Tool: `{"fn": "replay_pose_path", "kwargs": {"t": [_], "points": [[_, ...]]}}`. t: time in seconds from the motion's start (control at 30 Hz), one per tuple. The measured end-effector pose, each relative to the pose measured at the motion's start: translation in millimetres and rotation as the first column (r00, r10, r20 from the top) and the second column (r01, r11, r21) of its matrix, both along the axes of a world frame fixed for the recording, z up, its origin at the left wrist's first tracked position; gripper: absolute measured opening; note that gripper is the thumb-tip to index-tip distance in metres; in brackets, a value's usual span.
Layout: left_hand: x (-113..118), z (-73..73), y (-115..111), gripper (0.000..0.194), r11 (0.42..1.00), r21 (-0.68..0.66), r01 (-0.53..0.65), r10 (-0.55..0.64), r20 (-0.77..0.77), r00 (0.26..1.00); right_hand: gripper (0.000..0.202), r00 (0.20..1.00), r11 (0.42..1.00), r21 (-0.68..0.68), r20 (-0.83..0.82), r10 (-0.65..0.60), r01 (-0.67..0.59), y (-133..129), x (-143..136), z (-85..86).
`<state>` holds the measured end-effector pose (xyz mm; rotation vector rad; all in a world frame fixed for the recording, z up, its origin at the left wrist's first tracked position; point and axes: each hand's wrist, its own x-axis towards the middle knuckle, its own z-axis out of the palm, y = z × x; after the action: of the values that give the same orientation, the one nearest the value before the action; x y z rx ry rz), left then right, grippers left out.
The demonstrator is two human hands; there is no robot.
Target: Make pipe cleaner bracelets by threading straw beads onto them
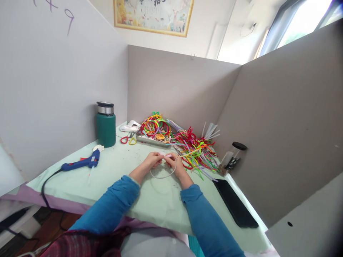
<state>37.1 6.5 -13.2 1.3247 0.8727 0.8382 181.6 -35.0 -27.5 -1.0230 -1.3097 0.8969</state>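
Note:
A thin whitish hoop (164, 177) hangs in a loop between my two hands above the middle of the table. My left hand (153, 160) pinches it at its upper left, near a small pale pink piece (168, 155). Pressed together, the fingers of my right hand (174, 163) hold the hoop's other side, close to my left fingertips. A yellowish strip (189, 154) sticks out to the right from my right hand. The exact join between the fingers is too small to make out.
Behind my hands stands a metal tray (152, 141) of coloured rings. Fuzzy coloured stems (194, 142) lie right of it. At the left are a blue glue gun (80, 164), a green bottle (106, 128) and scissors (128, 140). A black flat object (235, 203) and clear jar (235, 157) stand right.

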Motion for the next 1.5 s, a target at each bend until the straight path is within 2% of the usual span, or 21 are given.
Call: {"fn": "replay_pose_path", "kwargs": {"t": [0.3, 0.67, 0.9, 1.1, 1.2, 1.5], "points": [[-2.1, 0.3, -0.6, 0.036, 1.000, 0.027, 0.016, -0.015, -0.019, 1.000, 0.030, 1.000, 1.000, -0.019, 0.022, 0.000, 0.001, 0.1, 0.1, -1.2], [-2.3, -0.1, -0.4, 0.028, 0.998, 0.058, 0.027, -0.028, 0.011, 1.000, 0.028, 0.999, 0.999, -0.020, 0.018, 0.041, -0.041, -2.3, 0.8, 1.3], [1.7, -5.4, 2.4, 0.024, 0.995, 0.099, -0.024, 0.029, -0.053, 0.998, 0.031, 1.000, 1.000, -0.009, 0.017, -0.020, 0.020, 1.5, -1.5, -1.7], [3.1, -5.7, 1.7, 0.025, 0.973, 0.200, -0.113, 0.145, -0.153, 0.978, 0.032, 0.997, 0.998, -0.022, 0.053, -0.050, 0.051, 6.5, 0.5, -7.3], [2.2, -6.3, 1.6, 0.025, 0.957, 0.251, -0.143, 0.185, -0.156, 0.970, 0.031, 0.997, 0.998, -0.023, 0.053, -0.062, 0.064, 5.4, 0.4, -6.5], [1.8, -4.6, 0.2, 0.022, 0.907, 0.407, -0.106, 0.160, -0.101, 0.982, 0.029, 0.996, 0.995, -0.018, -0.007, -0.094, 0.094, 1.1, 0.2, 0.2]]}}
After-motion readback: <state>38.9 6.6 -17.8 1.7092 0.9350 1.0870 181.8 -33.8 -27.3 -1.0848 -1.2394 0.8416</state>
